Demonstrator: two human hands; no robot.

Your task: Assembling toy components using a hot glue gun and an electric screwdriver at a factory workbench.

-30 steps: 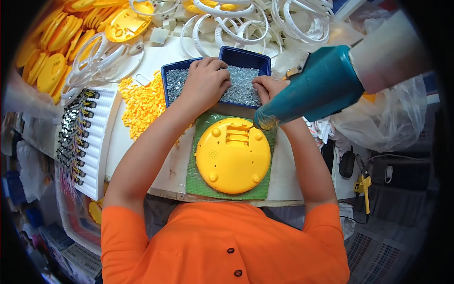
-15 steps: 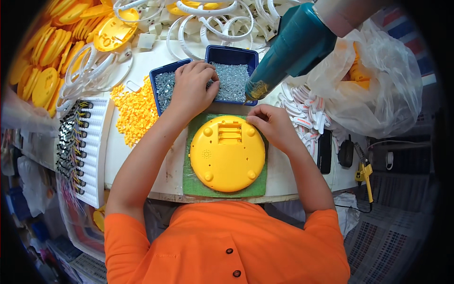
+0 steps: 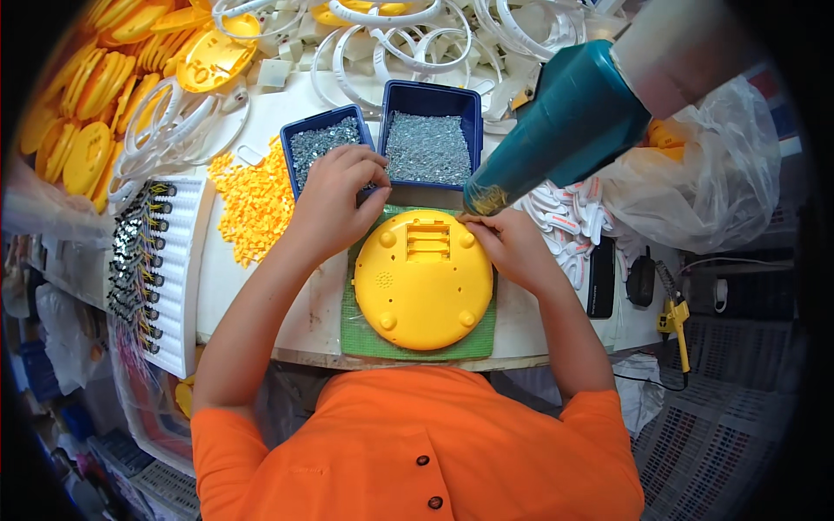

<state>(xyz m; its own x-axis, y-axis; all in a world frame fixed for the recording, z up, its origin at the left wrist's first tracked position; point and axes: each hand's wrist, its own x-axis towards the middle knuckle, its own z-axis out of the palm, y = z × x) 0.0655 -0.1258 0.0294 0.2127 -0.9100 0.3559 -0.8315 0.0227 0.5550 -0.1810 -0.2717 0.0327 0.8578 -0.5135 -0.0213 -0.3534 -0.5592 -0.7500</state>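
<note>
A round yellow plastic casing (image 3: 423,295) lies on a green mat (image 3: 356,343), its battery compartment at the far side. At its far right edge, my right hand (image 3: 514,247) has thumb and fingertips together by the tip of a teal electric screwdriver (image 3: 556,122); anything pinched there is too small to make out. My left hand (image 3: 340,200) is over the near side of the smaller blue bin (image 3: 291,148), fingers curled, their contents hidden. Beside that bin stands a larger blue bin (image 3: 477,130). Both hold small silvery screws (image 3: 426,148).
Small yellow parts (image 3: 252,204) are heaped left of the bins, near a white ribbed tray (image 3: 178,278) of wired components. White rings (image 3: 417,43) and yellow shells (image 3: 87,156) pile up behind. On the right are white curved pieces (image 3: 565,217), a plastic bag (image 3: 721,174) and a yellow-handled tool (image 3: 675,321).
My left hand has drawn back from the screw bins toward me. The screwdriver has come nearer and slightly right, its tip now by my right fingertips. The casing stays on the mat.
</note>
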